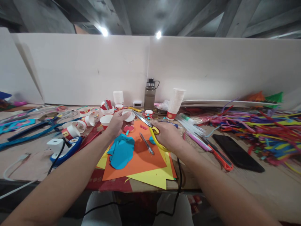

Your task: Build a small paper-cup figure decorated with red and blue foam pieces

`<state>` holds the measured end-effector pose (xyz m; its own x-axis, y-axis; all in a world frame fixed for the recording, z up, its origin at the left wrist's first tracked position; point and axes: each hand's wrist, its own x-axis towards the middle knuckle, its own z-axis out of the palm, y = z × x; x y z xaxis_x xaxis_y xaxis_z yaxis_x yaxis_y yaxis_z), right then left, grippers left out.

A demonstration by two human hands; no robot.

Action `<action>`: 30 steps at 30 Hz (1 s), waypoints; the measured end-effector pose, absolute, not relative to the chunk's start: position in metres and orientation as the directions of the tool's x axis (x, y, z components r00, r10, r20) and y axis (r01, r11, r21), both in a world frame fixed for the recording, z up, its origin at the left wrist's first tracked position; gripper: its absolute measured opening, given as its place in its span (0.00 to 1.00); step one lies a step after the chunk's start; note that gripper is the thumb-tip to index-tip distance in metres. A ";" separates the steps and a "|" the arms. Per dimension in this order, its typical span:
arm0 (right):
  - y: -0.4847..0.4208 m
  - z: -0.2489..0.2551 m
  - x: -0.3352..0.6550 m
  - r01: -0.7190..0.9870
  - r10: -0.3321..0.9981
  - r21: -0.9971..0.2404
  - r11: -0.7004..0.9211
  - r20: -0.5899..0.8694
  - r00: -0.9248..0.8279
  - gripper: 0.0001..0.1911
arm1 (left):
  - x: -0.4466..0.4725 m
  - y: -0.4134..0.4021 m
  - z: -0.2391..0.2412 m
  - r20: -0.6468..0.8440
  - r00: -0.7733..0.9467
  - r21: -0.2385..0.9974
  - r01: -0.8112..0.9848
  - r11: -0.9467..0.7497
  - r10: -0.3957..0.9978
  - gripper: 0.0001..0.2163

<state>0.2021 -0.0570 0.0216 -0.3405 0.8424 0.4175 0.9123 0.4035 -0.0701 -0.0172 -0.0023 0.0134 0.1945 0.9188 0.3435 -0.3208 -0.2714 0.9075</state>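
My left hand (118,124) pinches a small round white piece (129,116), likely the base of a paper cup, with its pale flat face turned up. In my right hand (168,134) is a pair of yellow-handled scissors (146,121), its blades pointing to the white piece. Whether the blades touch it I cannot tell. Below my hands lie orange paper (138,161) and a cut piece of blue paper (122,153). A clear pen (147,144) rests on the orange sheet, and a red round piece (128,129) sits close to my left hand.
A water bottle (150,96) and a tall stack of paper cups (176,103) stand at the back. Cut cups (71,130) and a blue power strip (67,150) lie left. Right are orange-handled scissors (221,157), a black phone (238,153) and a pile of pipe cleaners (275,128).
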 end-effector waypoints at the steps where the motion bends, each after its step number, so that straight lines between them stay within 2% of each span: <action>1: -0.057 0.022 0.202 0.914 0.845 -0.064 0.400 0.411 -0.341 0.19 | -0.017 -0.002 0.013 0.341 0.196 0.909 -0.319 -0.269 0.920 0.11; 6: -0.058 0.022 0.202 0.911 0.852 -0.079 0.406 0.393 -0.346 0.16 | -0.017 0.000 0.012 0.308 0.188 0.915 -0.326 -0.237 0.933 0.11; 12: -0.052 0.018 0.205 0.845 0.833 -0.243 0.476 0.434 -0.344 0.20 | -0.019 0.005 0.010 0.248 0.203 0.909 -0.386 -0.155 0.947 0.10; 14: -0.049 0.017 0.207 0.824 0.814 -0.263 0.501 0.467 -0.346 0.21 | -0.019 0.005 0.010 0.251 0.193 0.908 -0.387 -0.162 0.949 0.10; 18: -0.048 0.017 0.210 0.814 0.803 -0.251 0.524 0.463 -0.375 0.22 | -0.018 0.003 0.010 0.286 0.153 0.896 -0.393 -0.208 0.946 0.09; 23: -0.053 0.018 0.209 0.872 0.854 -0.208 0.443 0.395 -0.339 0.21 | -0.016 0.000 0.011 0.362 0.080 0.896 -0.304 -0.323 0.929 0.10; 30: -0.054 0.017 0.207 0.897 0.845 -0.144 0.418 0.423 -0.326 0.22 | -0.014 -0.001 0.007 0.400 0.122 0.902 -0.229 -0.367 0.908 0.10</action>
